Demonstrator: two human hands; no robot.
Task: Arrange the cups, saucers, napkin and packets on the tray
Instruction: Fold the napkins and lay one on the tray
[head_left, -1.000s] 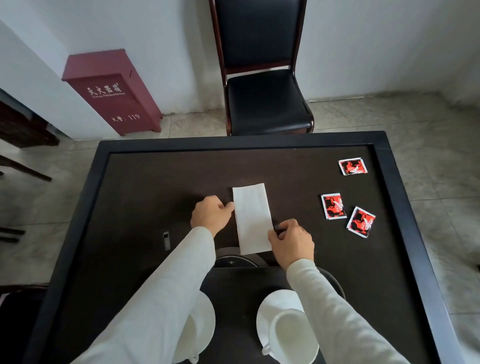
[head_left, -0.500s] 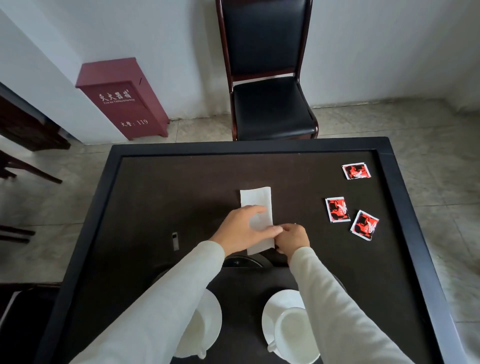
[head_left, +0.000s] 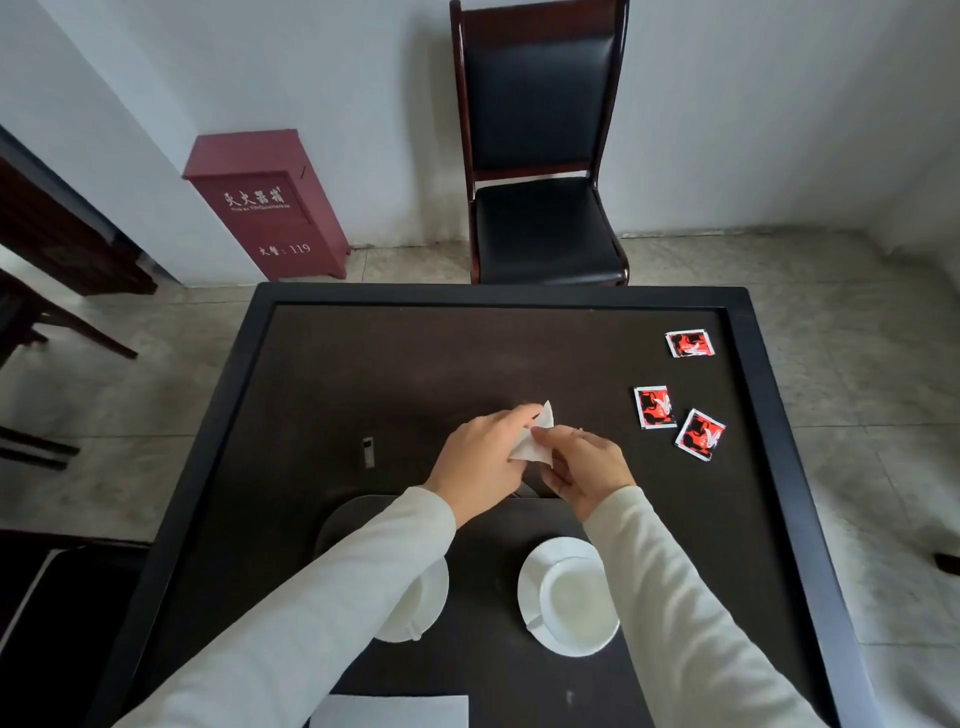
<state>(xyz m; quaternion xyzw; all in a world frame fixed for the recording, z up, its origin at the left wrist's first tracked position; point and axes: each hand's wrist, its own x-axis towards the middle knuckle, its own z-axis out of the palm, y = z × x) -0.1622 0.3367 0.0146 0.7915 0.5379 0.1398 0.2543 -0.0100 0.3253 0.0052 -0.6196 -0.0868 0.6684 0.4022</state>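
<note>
Napkin (head_left: 531, 447) lay flat a sec ago; now left hand (head_left: 480, 460) & right hand (head_left: 589, 467) pinch it folded small. Tray (head_left: 337, 515) close by grip, prob next.

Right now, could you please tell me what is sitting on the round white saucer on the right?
A white ceramic cup stands on that saucer, its inside apparently empty. The pale right sleeve covers the saucer's right edge.
</note>
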